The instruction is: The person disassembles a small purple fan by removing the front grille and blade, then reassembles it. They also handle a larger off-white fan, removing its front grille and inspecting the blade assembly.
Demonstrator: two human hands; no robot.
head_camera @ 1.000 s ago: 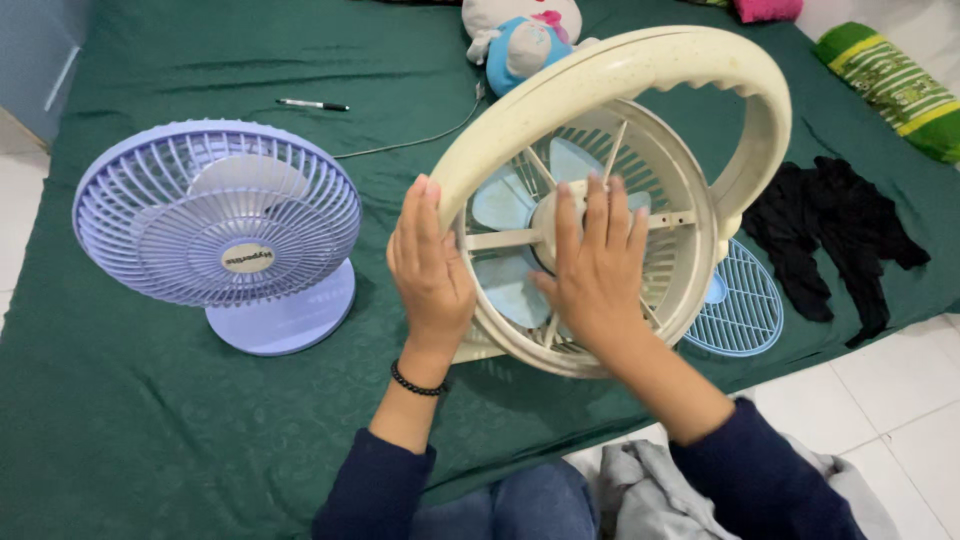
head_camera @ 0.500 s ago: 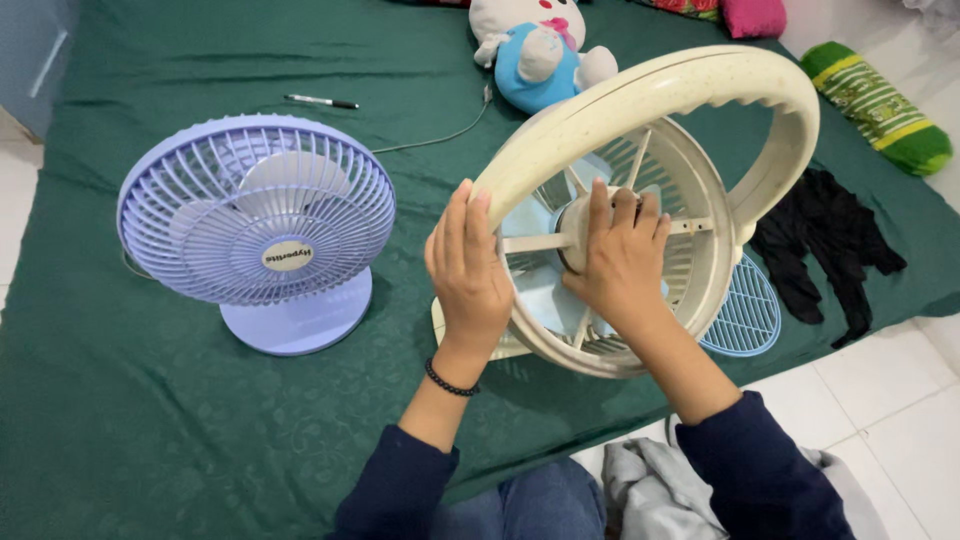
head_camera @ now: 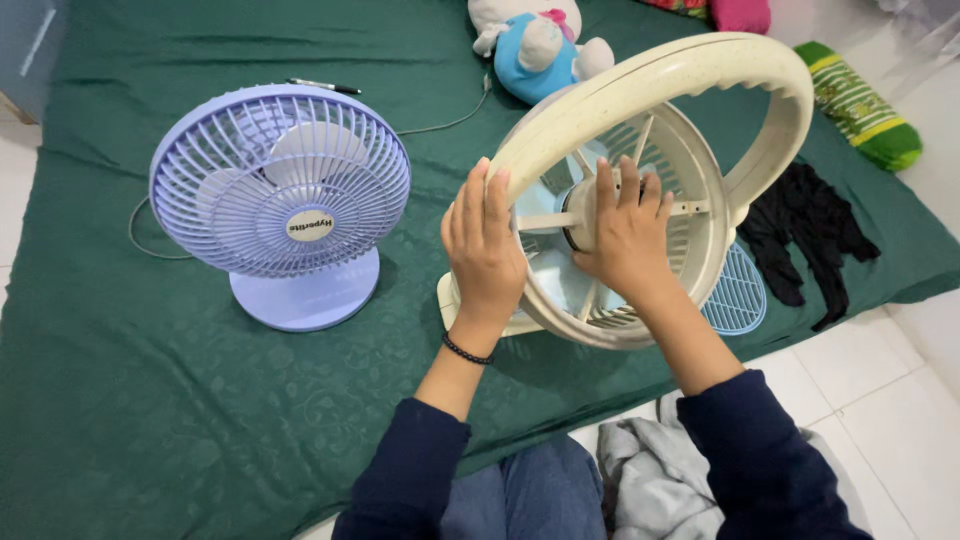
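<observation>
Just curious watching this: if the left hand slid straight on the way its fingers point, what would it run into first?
Probably the cream fan's outer ring: the left hand already lies against its edge, fingers pointing up along it. Depth is hard to judge.

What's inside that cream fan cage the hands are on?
Pale blue blades and a round centre hub show through the cream fan cage. The right hand covers much of the hub.

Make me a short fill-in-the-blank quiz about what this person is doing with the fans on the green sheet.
1. The left hand rests on the rim of the ____-coloured fan.
2. The right hand presses on the round hub behind the pale ____ blades.
3. The assembled fan standing upright at the left is ____ in colour.
4. The loose blue grille lies flat on the green ____.

Missing words: cream; blue; purple; sheet
</observation>
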